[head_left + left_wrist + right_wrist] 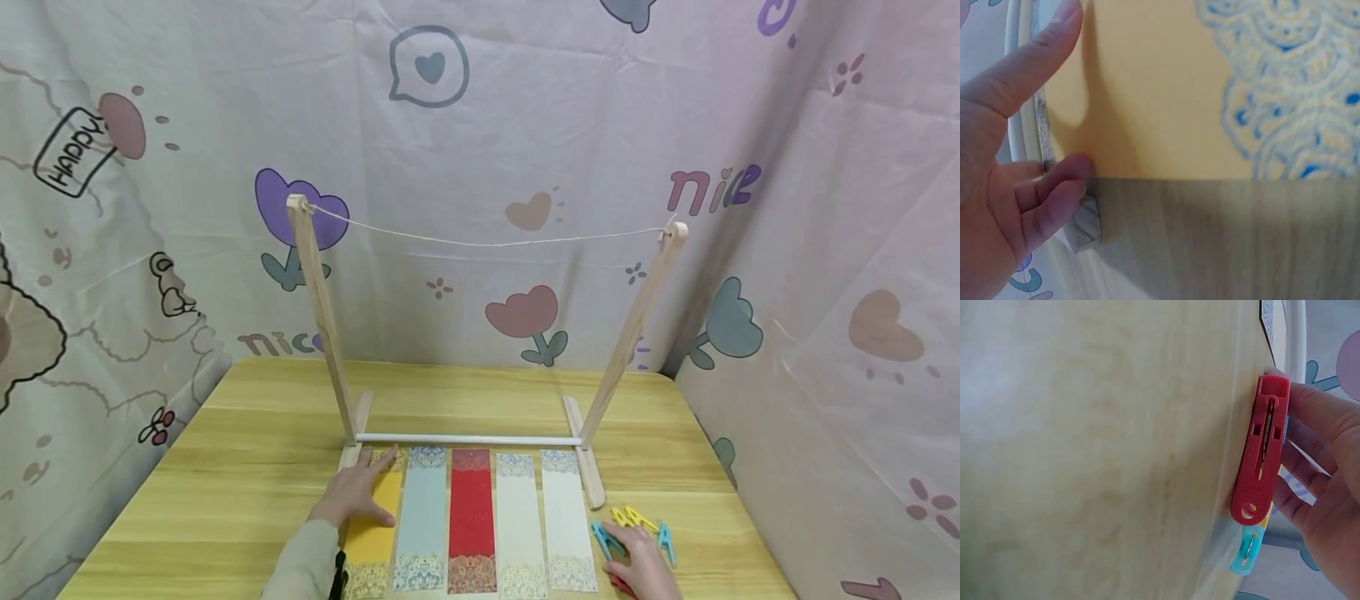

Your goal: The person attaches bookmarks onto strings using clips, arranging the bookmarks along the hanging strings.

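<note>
At the left end of a row of paper strips, my left hand (pixel 354 492) spreads over a yellow strip (pixel 371 540), thumb and fingers apart. In the left wrist view its thumb (pixel 1029 69) extends over the yellow surface, and curled fingertips sit right at the strip's edge. My right hand (pixel 641 562) is among small clothespins at the right, fingers loosely extended. A red clothespin (pixel 1263 450) lies beside its thumb and fingers in the right wrist view. Around that hand are blue clothespins (pixel 666 543) and yellow clothespins (pixel 636 517).
Beside the yellow strip lie a light blue strip (pixel 422 521), a red strip (pixel 471 508), a cream strip (pixel 519 525) and a white strip (pixel 566 517). Behind them stands a wooden frame (pixel 626 342) with a string (pixel 487 244) between its posts and a white bar (pixel 468 439) low down.
</note>
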Action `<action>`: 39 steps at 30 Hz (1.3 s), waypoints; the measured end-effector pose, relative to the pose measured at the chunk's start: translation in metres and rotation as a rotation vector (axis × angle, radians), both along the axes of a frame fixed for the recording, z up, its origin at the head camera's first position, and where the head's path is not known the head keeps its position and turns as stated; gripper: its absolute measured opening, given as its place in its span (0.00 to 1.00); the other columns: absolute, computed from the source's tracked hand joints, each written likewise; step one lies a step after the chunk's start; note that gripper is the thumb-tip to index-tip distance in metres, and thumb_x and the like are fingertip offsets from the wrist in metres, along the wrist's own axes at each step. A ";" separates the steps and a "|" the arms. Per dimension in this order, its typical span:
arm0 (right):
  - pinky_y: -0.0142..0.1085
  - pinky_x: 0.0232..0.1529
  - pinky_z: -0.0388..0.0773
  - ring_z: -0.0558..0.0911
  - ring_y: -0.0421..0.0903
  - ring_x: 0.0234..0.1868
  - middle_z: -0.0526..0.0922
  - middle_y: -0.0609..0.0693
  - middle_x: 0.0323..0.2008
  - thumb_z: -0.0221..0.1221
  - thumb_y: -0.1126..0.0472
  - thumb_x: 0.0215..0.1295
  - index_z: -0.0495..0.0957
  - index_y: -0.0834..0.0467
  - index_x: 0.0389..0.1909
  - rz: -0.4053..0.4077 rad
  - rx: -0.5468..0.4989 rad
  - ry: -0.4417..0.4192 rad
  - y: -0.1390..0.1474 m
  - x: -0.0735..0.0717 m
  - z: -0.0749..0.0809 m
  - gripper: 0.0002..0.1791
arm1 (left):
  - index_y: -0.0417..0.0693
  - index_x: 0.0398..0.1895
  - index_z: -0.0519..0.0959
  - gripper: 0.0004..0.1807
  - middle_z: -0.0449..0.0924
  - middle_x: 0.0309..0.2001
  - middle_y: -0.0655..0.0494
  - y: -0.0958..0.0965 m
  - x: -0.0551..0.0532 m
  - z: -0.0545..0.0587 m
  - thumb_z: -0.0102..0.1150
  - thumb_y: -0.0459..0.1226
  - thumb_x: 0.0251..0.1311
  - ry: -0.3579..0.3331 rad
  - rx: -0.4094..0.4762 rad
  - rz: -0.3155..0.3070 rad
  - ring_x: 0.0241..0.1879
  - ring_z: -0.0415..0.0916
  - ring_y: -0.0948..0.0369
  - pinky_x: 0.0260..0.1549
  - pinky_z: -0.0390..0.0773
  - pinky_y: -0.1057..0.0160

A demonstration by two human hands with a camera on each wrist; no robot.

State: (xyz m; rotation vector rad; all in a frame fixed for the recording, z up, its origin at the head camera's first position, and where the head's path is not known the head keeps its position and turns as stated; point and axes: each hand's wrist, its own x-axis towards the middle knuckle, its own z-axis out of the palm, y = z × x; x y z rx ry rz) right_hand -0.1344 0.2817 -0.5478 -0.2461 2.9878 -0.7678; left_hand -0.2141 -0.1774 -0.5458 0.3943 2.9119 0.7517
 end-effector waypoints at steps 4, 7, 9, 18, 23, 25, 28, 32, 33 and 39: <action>0.47 0.40 0.72 0.75 0.55 0.41 0.79 0.56 0.40 0.70 0.64 0.38 0.77 0.63 0.45 0.006 0.002 -0.018 0.001 0.000 0.001 0.27 | 0.55 0.65 0.59 0.58 0.46 0.62 0.26 -0.001 0.000 0.005 0.76 0.50 0.20 -0.040 0.004 -0.023 0.45 0.65 0.32 0.44 0.62 0.34; 0.49 0.40 0.72 0.75 0.56 0.41 0.79 0.58 0.40 0.70 0.64 0.38 0.76 0.64 0.45 0.018 -0.002 -0.022 0.001 -0.001 0.001 0.27 | 0.57 0.65 0.61 0.56 0.44 0.63 0.27 0.001 0.000 0.008 0.77 0.45 0.21 -0.084 0.003 -0.017 0.40 0.69 0.38 0.41 0.66 0.37; 0.49 0.41 0.72 0.75 0.57 0.42 0.79 0.58 0.40 0.69 0.64 0.38 0.76 0.65 0.45 0.017 -0.007 -0.036 0.001 -0.001 0.001 0.27 | 0.57 0.65 0.61 0.56 0.43 0.63 0.26 0.002 -0.002 0.010 0.77 0.42 0.22 -0.114 0.001 -0.014 0.36 0.71 0.43 0.37 0.70 0.41; 0.51 0.42 0.71 0.74 0.59 0.44 0.78 0.60 0.42 0.68 0.63 0.41 0.76 0.66 0.45 -0.007 -0.012 -0.123 0.001 -0.002 0.001 0.26 | 0.54 0.66 0.59 0.58 0.41 0.61 0.21 0.004 -0.007 0.013 0.77 0.43 0.21 -0.146 -0.042 -0.024 0.38 0.69 0.36 0.37 0.70 0.43; 0.50 0.42 0.71 0.75 0.59 0.44 0.78 0.59 0.41 0.69 0.63 0.41 0.77 0.65 0.44 -0.025 0.006 -0.109 0.000 -0.002 0.000 0.26 | 0.52 0.65 0.61 0.57 0.45 0.60 0.20 0.004 -0.006 0.011 0.77 0.44 0.21 -0.090 -0.061 -0.038 0.43 0.65 0.31 0.39 0.68 0.38; 0.50 0.42 0.71 0.75 0.59 0.44 0.78 0.60 0.41 0.69 0.63 0.41 0.77 0.65 0.44 -0.024 0.008 -0.104 0.000 -0.002 -0.001 0.25 | 0.51 0.64 0.62 0.56 0.47 0.59 0.20 0.005 -0.006 0.011 0.77 0.45 0.20 -0.068 -0.070 -0.041 0.44 0.64 0.30 0.40 0.66 0.37; 0.50 0.41 0.72 0.75 0.59 0.43 0.78 0.59 0.41 0.69 0.64 0.41 0.77 0.65 0.44 -0.023 0.011 -0.100 0.000 -0.002 -0.002 0.25 | 0.48 0.63 0.62 0.57 0.50 0.58 0.19 0.005 -0.006 0.010 0.78 0.46 0.18 -0.032 -0.094 -0.040 0.43 0.65 0.31 0.40 0.67 0.38; 0.50 0.41 0.72 0.75 0.59 0.43 0.78 0.59 0.40 0.69 0.64 0.41 0.77 0.65 0.44 -0.023 0.010 -0.098 0.000 -0.003 -0.003 0.25 | 0.46 0.64 0.60 0.61 0.50 0.58 0.19 0.004 -0.006 0.006 0.78 0.46 0.14 0.008 -0.112 -0.022 0.41 0.68 0.35 0.40 0.69 0.40; 0.50 0.41 0.72 0.75 0.58 0.43 0.78 0.59 0.40 0.69 0.63 0.41 0.77 0.65 0.44 -0.022 0.008 -0.095 0.000 -0.002 -0.003 0.25 | 0.45 0.64 0.60 0.62 0.49 0.58 0.19 0.004 -0.006 0.005 0.78 0.46 0.14 0.016 -0.110 -0.018 0.41 0.69 0.35 0.39 0.69 0.41; 0.50 0.42 0.71 0.75 0.58 0.43 0.79 0.58 0.40 0.68 0.63 0.42 0.77 0.64 0.44 -0.025 0.006 -0.060 0.000 -0.001 0.000 0.24 | 0.45 0.64 0.60 0.64 0.50 0.58 0.24 0.004 -0.004 0.003 0.79 0.46 0.10 0.074 -0.072 0.013 0.42 0.68 0.36 0.38 0.70 0.42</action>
